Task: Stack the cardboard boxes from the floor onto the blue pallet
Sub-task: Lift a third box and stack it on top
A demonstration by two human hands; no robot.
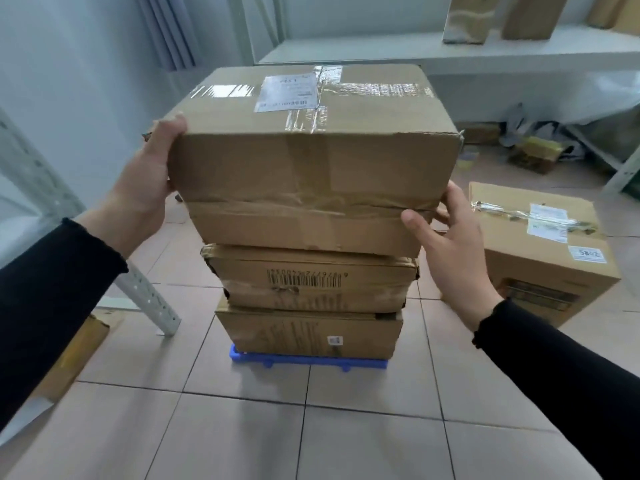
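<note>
A large taped cardboard box (311, 168) with a white label sits on top of a stack. My left hand (152, 181) presses flat against its left side. My right hand (446, 237) grips its lower right corner, thumb on the front face. Under it lie a middle box (308, 278) with a barcode and a bottom box (308, 330). The bottom box rests on the blue pallet (304, 362), of which only the front edge shows. Another cardboard box (543, 251) stands on the tiled floor to the right.
A white perforated metal shelf leg (149, 296) slants down at the left. Flat cardboard (76, 355) lies at the lower left. A white shelf (450, 46) with packages runs along the back. Clutter (533, 150) sits on the floor at the back right.
</note>
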